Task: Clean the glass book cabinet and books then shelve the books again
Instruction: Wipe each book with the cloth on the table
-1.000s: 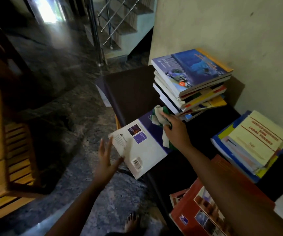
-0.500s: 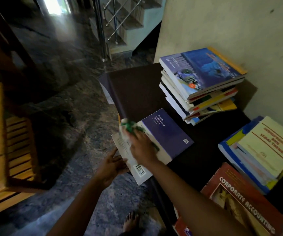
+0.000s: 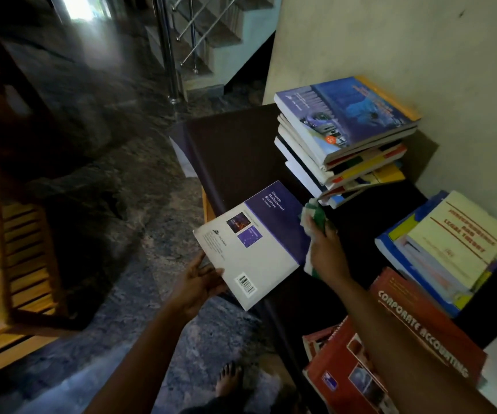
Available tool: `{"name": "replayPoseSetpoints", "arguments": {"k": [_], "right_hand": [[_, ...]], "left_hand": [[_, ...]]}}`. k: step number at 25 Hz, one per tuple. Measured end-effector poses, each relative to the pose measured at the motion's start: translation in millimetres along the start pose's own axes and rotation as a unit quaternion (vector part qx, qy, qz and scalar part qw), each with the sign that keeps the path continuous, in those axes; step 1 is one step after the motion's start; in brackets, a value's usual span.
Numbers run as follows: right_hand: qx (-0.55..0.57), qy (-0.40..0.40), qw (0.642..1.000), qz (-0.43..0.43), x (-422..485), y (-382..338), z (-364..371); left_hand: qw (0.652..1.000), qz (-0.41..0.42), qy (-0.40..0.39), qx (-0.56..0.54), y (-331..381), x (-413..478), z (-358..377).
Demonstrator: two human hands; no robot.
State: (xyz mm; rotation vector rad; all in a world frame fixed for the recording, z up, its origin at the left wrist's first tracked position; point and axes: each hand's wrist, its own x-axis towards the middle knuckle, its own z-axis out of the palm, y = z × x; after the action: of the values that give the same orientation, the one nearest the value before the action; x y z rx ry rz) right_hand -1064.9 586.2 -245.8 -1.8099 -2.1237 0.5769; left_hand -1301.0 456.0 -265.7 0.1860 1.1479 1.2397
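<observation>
A white and purple book (image 3: 256,246), titled Discrete Mathematical Structure, lies half over the front edge of a dark table (image 3: 235,150). My left hand (image 3: 199,283) holds its near lower corner from below. My right hand (image 3: 326,249) grips a green and white cloth (image 3: 316,215) at the book's right edge. A tall stack of books (image 3: 345,138) stands at the back of the table by the wall. A second stack topped by a cream book (image 3: 456,243) lies to the right. A red Corporate Accounting book (image 3: 414,318) sits nearest me.
A wooden slatted frame (image 3: 11,258) stands on the stone floor at the left. A steel stair railing (image 3: 169,49) and steps rise at the back. The cream wall (image 3: 390,40) runs behind the table. A bare foot (image 3: 229,380) shows below.
My right hand with the cloth has swept from the book's left part across to its right edge. My left hand has taken hold of the near corner, and the book has turned slightly.
</observation>
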Motion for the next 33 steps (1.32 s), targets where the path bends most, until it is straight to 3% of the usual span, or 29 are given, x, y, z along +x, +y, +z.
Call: {"name": "replayPoseSetpoints", "arguments": {"k": [4,9,11,13,16,20,25,29,31,33], "right_hand": [[-0.023,-0.035,0.999,-0.035,-57,-33,31],[-0.038,-0.068,0.983,-0.169,-131,-72,54],[0.027,-0.119,0.974,-0.19,-137,-72,49],[0.158,-0.157,0.964,-0.148,-133,-76,22],[0.295,-0.086,0.949,-0.067,-119,-80,-31],[0.288,-0.016,0.949,-0.126,-126,-69,-110],[0.276,0.064,0.938,-0.199,-172,-27,-196],[0.289,0.13,0.939,-0.13,-223,35,-221],[0.311,0.147,0.935,-0.089,-250,58,-221],[0.325,0.146,0.931,-0.075,-280,73,-217]], "left_hand": [[1.0,0.012,0.006,0.007,0,-1,3],[0.999,-0.017,0.025,-0.011,8,-1,7],[0.997,-0.056,0.049,-0.032,11,-1,6],[0.997,-0.056,0.059,-0.017,11,-6,13],[0.994,0.057,0.089,0.035,10,-20,36],[0.965,0.227,0.07,0.112,25,-65,77],[0.863,0.427,-0.017,0.268,32,-137,121],[0.706,0.56,0.003,0.433,-15,-179,163],[0.645,0.573,-0.051,0.503,-53,-183,170],[0.537,0.586,-0.126,0.594,-100,-178,167]]}}
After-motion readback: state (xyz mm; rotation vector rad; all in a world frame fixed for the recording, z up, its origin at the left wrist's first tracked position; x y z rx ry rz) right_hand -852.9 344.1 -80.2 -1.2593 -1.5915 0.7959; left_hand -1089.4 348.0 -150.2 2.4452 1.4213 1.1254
